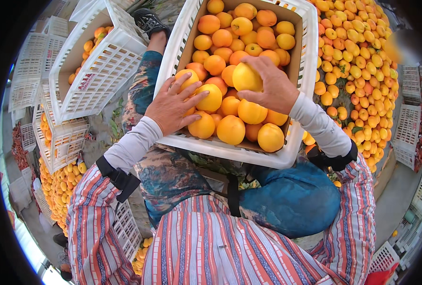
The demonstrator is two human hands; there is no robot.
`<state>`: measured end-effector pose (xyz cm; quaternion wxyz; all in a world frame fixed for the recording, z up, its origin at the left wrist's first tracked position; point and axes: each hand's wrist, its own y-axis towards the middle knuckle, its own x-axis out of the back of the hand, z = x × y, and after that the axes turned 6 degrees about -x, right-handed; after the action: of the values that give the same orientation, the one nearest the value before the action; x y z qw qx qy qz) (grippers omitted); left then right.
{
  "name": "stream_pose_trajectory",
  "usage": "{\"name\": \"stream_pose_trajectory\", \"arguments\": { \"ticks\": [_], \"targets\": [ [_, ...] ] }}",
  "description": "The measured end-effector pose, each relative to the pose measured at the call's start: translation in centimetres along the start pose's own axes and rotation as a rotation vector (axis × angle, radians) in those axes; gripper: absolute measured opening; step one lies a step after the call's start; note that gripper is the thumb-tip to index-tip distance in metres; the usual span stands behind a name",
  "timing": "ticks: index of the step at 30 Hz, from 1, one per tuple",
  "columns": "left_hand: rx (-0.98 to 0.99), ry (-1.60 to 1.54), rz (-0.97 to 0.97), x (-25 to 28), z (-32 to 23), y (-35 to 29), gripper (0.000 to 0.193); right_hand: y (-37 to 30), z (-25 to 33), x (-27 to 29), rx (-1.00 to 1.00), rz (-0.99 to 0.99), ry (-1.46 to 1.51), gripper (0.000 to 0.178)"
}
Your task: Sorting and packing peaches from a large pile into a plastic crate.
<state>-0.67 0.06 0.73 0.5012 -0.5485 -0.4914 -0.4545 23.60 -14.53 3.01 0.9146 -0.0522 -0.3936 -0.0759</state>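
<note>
A white plastic crate [302,47] lined with brown cardboard stands in front of me, filled with orange-yellow apricots [231,129]. My right hand [270,84] is closed round a large yellow apricot [247,77], thumb on its near side and fingers over the far right. This fruit sits at the top of the load; whether it touches those beneath is hidden. At the crate's left side, my left hand [172,105] lies with fingers spread across several apricots, its fingertips beside a yellow one [210,97]. Nothing is gripped in it.
A big heap of loose apricots [358,61] covers the ground at right. On the left, a tilted white crate [97,78] with apricots sits above another crate [63,140]. A second heap [61,190] lies at lower left. My knees [291,199] flank the crate's near end.
</note>
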Motion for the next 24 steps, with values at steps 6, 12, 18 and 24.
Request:
{"name": "stream_pose_trajectory", "arguments": {
  "ticks": [6,12,18,24],
  "targets": [
    [-0.009,-0.004,-0.007,-0.3,0.0,-0.6,0.059,2.1,-2.6,-2.2,-0.063,0.325,0.001,0.056],
    [-0.016,0.03,-0.027,-0.6,0.3,-1.2,0.054,2.4,-1.3,-3.4,-0.016,0.288,-0.183,0.056],
    [-0.052,0.013,0.022,0.8,0.0,0.7,0.054,1.6,-2.2,-2.2,-0.057,0.284,-0.204,0.057],
    [-0.04,-0.008,0.009,0.9,-0.2,0.6,0.057,0.0,-2.3,-2.0,0.073,-0.082,-0.079,0.049]
  ]
}}
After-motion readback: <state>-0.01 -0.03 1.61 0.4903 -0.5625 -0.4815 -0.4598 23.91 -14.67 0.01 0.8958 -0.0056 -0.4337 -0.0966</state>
